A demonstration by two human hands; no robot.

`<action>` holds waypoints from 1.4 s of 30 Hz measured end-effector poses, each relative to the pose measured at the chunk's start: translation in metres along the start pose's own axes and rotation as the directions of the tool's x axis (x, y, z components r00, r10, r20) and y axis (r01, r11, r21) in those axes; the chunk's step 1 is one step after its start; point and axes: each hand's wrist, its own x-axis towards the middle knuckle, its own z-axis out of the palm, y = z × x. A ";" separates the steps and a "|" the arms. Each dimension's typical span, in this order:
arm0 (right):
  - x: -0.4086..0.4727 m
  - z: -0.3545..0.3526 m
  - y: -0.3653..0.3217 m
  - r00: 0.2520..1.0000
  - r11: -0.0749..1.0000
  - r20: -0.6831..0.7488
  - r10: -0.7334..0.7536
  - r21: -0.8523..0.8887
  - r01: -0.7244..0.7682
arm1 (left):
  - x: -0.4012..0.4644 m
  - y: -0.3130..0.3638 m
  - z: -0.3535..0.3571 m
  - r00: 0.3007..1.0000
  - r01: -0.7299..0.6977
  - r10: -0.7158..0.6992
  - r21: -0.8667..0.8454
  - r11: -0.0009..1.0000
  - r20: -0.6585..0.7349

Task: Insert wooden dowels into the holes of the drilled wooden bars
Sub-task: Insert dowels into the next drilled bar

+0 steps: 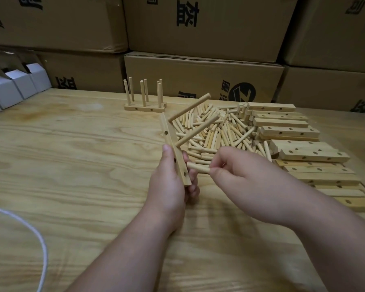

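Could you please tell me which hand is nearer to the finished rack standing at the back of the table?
Left. The left hand, holding a bar, sits below the rack; the right hand, pinching a dowel, is further right.

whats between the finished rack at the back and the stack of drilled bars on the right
The pile of loose dowels lies between the finished rack and the stacked bars, in the head view.

We record a pale plywood tabletop [72, 157] with bold grain filling the foreground. Behind its far edge we note stacked brown cardboard cartons [202, 70] printed with black characters, forming the whole backdrop. At the left edge we list small open white boxes [19, 85] and a white cord [38, 234].
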 end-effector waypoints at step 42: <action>0.005 0.005 0.012 0.995 0.951 0.099 -0.022 0.308 -0.010 | -0.004 -0.003 -0.005 0.968 -0.133 0.090 0.172 0.976 0.236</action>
